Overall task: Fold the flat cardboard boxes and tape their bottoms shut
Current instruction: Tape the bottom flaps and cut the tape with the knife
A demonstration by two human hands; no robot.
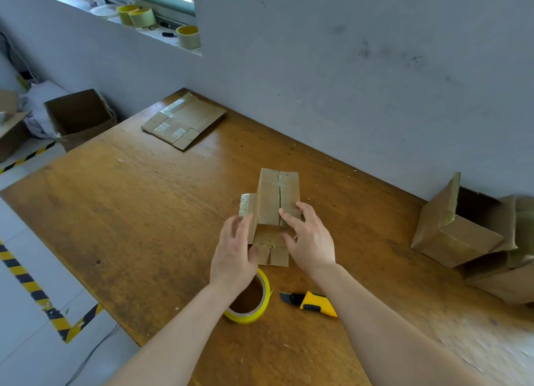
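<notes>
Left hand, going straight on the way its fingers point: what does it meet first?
The small cardboard box: the left hand is at its left side, fingers aimed at the taped side flap sticking out there. Past that, only bare table shows, though depth is hard to judge.

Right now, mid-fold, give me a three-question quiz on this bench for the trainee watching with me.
1. True or false: the tape roll lies left of the utility knife.
2. Where is the flat cardboard? A) at the far corner of the table B) on the floor C) under the knife
3. Which hand has a finger along the top seam of the small box?
Key: 1 true. 2 A. 3 the right hand; the left hand presses the box's left side.
</notes>
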